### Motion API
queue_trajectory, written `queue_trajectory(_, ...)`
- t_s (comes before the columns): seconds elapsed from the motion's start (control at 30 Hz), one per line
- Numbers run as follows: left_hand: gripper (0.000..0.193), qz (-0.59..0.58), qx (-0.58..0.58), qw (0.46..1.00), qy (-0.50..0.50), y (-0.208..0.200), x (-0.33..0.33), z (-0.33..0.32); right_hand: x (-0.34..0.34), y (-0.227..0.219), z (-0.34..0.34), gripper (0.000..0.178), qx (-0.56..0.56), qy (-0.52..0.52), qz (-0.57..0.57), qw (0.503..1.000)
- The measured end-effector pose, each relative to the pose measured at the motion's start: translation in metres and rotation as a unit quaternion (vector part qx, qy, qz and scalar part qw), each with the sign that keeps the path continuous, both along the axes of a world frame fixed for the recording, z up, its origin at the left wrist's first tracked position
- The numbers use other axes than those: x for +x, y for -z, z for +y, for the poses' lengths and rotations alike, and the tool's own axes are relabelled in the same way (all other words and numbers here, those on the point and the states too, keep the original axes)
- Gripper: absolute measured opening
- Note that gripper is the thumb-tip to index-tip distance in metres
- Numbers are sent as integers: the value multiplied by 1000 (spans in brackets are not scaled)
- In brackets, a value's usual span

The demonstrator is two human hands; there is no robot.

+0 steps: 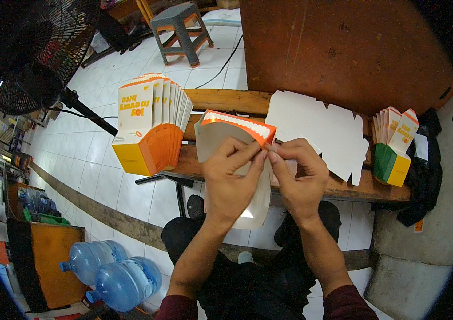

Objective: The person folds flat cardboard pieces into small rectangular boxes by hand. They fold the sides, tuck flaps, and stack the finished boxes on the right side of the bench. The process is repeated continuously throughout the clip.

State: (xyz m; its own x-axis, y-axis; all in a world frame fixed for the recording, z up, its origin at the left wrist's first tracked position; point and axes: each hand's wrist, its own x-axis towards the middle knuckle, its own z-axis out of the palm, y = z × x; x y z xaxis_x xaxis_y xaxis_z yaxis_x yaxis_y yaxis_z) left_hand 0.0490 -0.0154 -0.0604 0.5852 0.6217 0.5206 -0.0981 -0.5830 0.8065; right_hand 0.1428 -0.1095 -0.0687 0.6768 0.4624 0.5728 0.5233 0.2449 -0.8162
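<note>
Over the bench, both of my hands grip a partly folded paper food carton (237,121) with an orange rim and a white scalloped band. My left hand (230,178) is closed, its thumb and fingers pinching the carton near its right corner. Against that same corner, my right hand (302,173) pinches an edge with thumb and forefinger. The exact flap under the fingertips is hidden. The carton's pale inner side faces me, and a glossy white panel (258,205) hangs below my hands.
Nested orange and yellow cartons (137,128) stand on the wooden bench (226,98) at left. White flat carton blanks (312,128) lie right of centre, with green and yellow cartons (397,141) beyond. A fan (45,58), a grey stool (181,32) and blue water bottles (125,282) surround the bench.
</note>
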Motion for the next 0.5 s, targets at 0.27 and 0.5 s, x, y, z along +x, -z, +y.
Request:
queue_trajectory(0.27, 24, -59, 74, 995, -36, -6, 4, -10, -10, -2, 2, 26, -59, 37, -95, 993)
queue_trajectory(0.5, 17, -43, -77, 995, 51, -13, -8, -2, 0, -2, 4, 44, -3, -58, 22, 998)
